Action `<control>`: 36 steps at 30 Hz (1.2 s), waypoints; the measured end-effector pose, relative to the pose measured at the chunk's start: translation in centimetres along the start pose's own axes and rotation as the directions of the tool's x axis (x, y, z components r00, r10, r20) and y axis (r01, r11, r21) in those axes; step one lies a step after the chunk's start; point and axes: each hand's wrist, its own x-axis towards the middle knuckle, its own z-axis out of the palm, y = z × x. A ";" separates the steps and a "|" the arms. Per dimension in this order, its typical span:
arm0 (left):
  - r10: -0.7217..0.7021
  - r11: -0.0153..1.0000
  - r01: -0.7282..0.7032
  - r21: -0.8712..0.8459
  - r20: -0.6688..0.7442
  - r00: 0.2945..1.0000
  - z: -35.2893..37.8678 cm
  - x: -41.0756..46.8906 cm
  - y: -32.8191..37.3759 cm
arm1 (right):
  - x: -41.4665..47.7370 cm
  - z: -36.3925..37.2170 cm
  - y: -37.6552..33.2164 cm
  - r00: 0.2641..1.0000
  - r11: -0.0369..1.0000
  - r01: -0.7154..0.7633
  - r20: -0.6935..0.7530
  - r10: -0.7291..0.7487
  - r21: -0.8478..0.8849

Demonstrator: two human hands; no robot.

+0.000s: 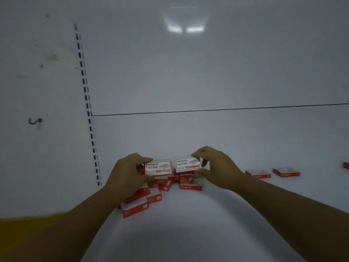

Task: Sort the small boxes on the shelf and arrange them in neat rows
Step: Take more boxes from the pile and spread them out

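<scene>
My left hand (pixel 130 172) pinching one staple box (pixel 159 167), my right hand (pixel 215 165) pinching another box (pixel 187 164) (labels facing me), jumbled pile (pixel 151 193) beneath, white shelf (pixel 188 233).

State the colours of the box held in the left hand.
The box has a white face with a red border; head view.

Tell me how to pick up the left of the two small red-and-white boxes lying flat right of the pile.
Best from above, I'd say: pinch that small red-and-white cardboard box across its long red sides; it lies flat on the white shelf, clear of its neighbour.
</scene>
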 end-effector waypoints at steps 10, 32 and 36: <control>0.004 1.000 -0.005 -0.026 -0.010 1.000 8.0 2.0 11.8 | -5.4 -7.5 11.2 1.000 1.000 0.017 -0.008 -0.017 -0.018; -0.164 0.986 0.138 0.090 0.435 0.885 26.1 5.5 24.9 | -13.6 -14.1 31.4 0.913 0.983 -0.184 0.368 0.174 -0.007; -0.216 0.976 0.205 0.074 0.465 0.858 26.5 5.3 24.1 | -13.9 -12.9 31.4 0.875 0.970 -0.227 0.421 0.241 -0.083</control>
